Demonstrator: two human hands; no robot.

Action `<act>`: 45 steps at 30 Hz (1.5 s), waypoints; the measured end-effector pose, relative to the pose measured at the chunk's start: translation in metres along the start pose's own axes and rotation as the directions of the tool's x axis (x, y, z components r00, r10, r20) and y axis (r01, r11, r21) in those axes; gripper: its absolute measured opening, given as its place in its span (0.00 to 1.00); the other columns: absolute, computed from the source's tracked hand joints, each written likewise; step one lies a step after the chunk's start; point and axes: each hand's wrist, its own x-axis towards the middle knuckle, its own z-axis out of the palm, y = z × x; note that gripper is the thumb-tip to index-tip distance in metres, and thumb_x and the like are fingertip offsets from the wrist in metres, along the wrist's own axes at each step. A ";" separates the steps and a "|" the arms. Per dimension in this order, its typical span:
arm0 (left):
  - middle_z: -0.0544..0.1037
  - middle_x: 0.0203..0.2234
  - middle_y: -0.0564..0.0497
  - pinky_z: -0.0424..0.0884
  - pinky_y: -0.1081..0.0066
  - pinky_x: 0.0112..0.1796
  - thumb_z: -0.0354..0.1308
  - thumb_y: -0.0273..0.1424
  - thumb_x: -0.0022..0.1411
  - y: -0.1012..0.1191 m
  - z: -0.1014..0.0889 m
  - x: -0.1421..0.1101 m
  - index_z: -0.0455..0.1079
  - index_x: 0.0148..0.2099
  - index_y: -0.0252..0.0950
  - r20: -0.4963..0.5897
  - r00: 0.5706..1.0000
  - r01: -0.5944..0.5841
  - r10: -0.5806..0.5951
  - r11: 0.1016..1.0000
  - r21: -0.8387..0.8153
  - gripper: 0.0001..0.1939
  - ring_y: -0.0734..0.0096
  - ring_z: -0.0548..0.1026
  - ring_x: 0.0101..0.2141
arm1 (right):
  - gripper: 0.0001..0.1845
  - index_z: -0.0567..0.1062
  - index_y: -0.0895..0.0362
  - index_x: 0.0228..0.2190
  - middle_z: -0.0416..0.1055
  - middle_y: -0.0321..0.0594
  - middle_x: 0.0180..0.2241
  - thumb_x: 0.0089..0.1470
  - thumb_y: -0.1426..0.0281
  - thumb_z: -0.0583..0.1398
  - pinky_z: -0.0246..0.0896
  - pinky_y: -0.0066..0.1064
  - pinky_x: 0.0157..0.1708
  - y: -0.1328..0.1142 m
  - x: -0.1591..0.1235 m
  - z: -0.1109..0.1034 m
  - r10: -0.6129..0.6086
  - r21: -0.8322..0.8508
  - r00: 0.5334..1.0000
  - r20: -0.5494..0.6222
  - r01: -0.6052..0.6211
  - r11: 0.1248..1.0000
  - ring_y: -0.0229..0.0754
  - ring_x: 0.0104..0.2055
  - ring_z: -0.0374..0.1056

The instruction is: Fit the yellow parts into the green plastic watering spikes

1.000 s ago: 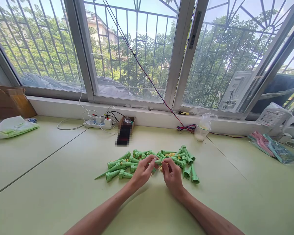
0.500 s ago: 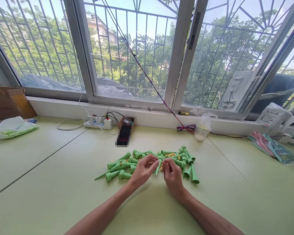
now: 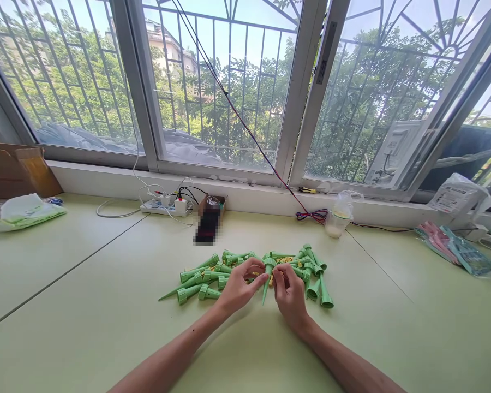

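My left hand [image 3: 242, 284] is closed on a green plastic watering spike [image 3: 267, 284], holding it by its ribbed cap end with the pointed tip downward. Right beside it, my right hand [image 3: 288, 289] has its thumb and fingers pinched near the spike's upper side; what lies between those fingertips is too small to make out. Behind and to both sides of my hands lies a loose pile of similar green watering spikes [image 3: 193, 277], pointing in various directions. Small yellow pieces [image 3: 285, 260] are scattered among them, partly covered by spikes and my fingers.
A pale green table [image 3: 106, 305] carries everything. Toward the window stand a power strip [image 3: 159, 207] with cables, a small box [image 3: 213, 204] and a plastic cup [image 3: 337, 221]. Packaged bags [image 3: 460, 248] lie at right, a wipes pack [image 3: 28, 212] and a cardboard box [image 3: 16, 172] at left.
The spike in my left hand has come slightly toward me and stands more upright, with more of its cap showing. My right hand stays pinched close beside it.
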 end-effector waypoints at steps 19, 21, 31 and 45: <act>0.69 0.25 0.54 0.65 0.75 0.29 0.60 0.40 0.59 -0.007 0.003 0.001 0.69 0.37 0.33 0.017 1.000 0.009 -0.008 0.997 -0.073 0.14 0.74 0.67 0.27 | 0.09 0.65 0.55 0.32 0.61 0.30 0.20 0.63 0.64 0.53 0.50 0.24 0.18 0.005 0.000 0.002 0.009 0.032 1.000 -0.010 -0.009 0.999 0.33 0.17 0.55; 0.69 0.25 0.54 0.64 0.75 0.28 0.62 0.39 0.58 -0.007 0.004 0.002 0.69 0.36 0.33 0.003 1.000 0.004 -0.004 0.996 -0.087 0.13 0.75 0.66 0.27 | 0.09 0.65 0.55 0.33 0.61 0.30 0.20 0.63 0.64 0.53 0.51 0.24 0.18 0.005 -0.001 0.002 0.011 0.042 1.000 -0.013 -0.010 0.999 0.33 0.18 0.55; 0.64 0.18 0.59 0.59 0.78 0.19 0.65 0.38 0.55 -0.011 0.006 0.003 0.67 0.36 0.32 0.014 0.998 0.068 -0.066 0.978 -0.199 0.15 0.81 0.60 0.18 | 0.09 0.65 0.56 0.33 0.63 0.30 0.19 0.63 0.64 0.53 0.50 0.23 0.17 0.006 -0.001 0.004 0.028 0.057 1.000 0.010 -0.028 0.998 0.33 0.16 0.55; 0.69 0.18 0.58 0.66 0.77 0.16 0.59 0.43 0.61 -0.011 0.009 0.001 0.61 0.40 0.35 0.104 0.991 0.117 -0.089 0.945 -0.304 0.17 0.76 0.69 0.16 | 0.09 0.65 0.56 0.33 0.63 0.31 0.20 0.63 0.65 0.53 0.51 0.24 0.17 0.006 -0.002 0.002 0.017 0.035 1.000 0.014 -0.018 0.999 0.33 0.17 0.55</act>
